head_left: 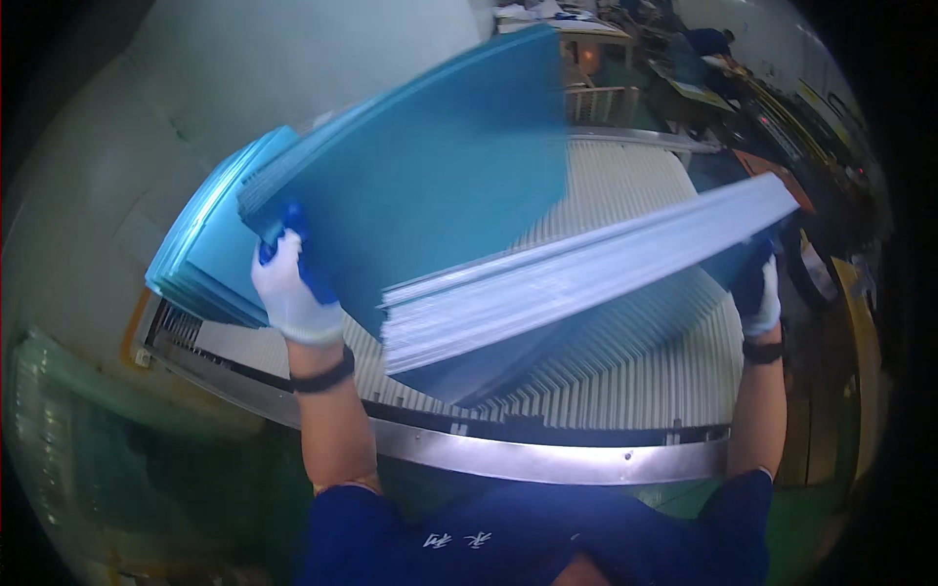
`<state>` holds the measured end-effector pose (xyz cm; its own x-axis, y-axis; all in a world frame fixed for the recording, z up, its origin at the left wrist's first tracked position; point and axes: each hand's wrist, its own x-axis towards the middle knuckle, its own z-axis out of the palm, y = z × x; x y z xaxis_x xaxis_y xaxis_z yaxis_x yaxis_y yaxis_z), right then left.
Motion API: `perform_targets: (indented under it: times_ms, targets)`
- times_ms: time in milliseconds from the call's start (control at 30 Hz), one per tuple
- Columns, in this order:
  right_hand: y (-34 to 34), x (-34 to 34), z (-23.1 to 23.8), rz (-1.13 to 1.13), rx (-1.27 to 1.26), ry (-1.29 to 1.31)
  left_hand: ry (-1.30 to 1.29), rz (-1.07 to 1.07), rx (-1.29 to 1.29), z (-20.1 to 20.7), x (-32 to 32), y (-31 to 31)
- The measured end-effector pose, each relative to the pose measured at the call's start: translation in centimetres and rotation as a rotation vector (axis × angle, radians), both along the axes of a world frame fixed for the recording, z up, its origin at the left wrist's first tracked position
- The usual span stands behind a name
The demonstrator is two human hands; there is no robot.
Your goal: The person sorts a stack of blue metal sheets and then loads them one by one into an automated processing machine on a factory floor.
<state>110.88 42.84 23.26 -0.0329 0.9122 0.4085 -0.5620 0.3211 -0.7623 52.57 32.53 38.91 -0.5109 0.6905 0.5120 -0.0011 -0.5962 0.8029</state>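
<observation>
My left hand (pixel 293 288), in a white and blue glove, is closed on the lower left edge of a bundle of teal sheets (pixel 440 166), which is raised and tilted, its broad face toward me. My right hand (pixel 760 293), gloved alike, grips the right end of a second bundle of sheets (pixel 586 273), with pale layered edges facing up. This bundle slants up to the right, its left end overlapping the lower part of the first. What the sheets are made of I cannot tell. Both bundles are above a ribbed cream-coloured bed (pixel 635 391); some right-hand fingers are hidden.
Another stack of teal sheets (pixel 210 239) leans at the bed's left end. A curved metal rail (pixel 547 459) runs along the near side. A pale wall panel (pixel 293 59) rises behind. At the back right are a table (pixel 576 27), machinery and a person (pixel 708 41).
</observation>
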Motion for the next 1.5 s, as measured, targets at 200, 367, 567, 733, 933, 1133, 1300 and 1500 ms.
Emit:
perform_targets:
  times_ms: [200,367,567,733,933,1133,1300,1500]
  targets:
    - [1.2,-2.4,2.8,0.032,0.052,-0.182,0.028,-0.453,-0.117,-11.7,3.0,-5.5]
    - [0.9,-2.8,1.6,-0.185,0.070,-0.188,0.052,-0.432,-0.156,-16.3,3.5,-9.7]
    - [0.5,-4.4,3.6,-0.040,0.027,-0.155,0.356,-0.324,-0.110,-13.9,7.2,-8.6]
    - [-1.0,-5.1,8.0,0.167,0.224,-0.263,0.116,-0.255,-0.112,-12.0,10.4,-6.0]
    - [2.6,-2.9,-0.4,0.157,0.003,-0.500,0.128,-0.216,-0.126,-12.0,10.4,-5.3]
    - [2.1,-4.7,-2.4,0.159,0.007,-0.391,-0.026,-0.431,-0.141,-14.9,6.0,-5.5]
    - [0.6,-6.1,-1.2,-0.046,0.049,-0.458,0.072,-0.241,-0.115,-15.0,6.6,-4.9]
    - [-0.2,-5.1,0.0,-0.055,0.073,-0.523,-0.051,-0.324,-0.159,-17.3,5.5,-6.9]
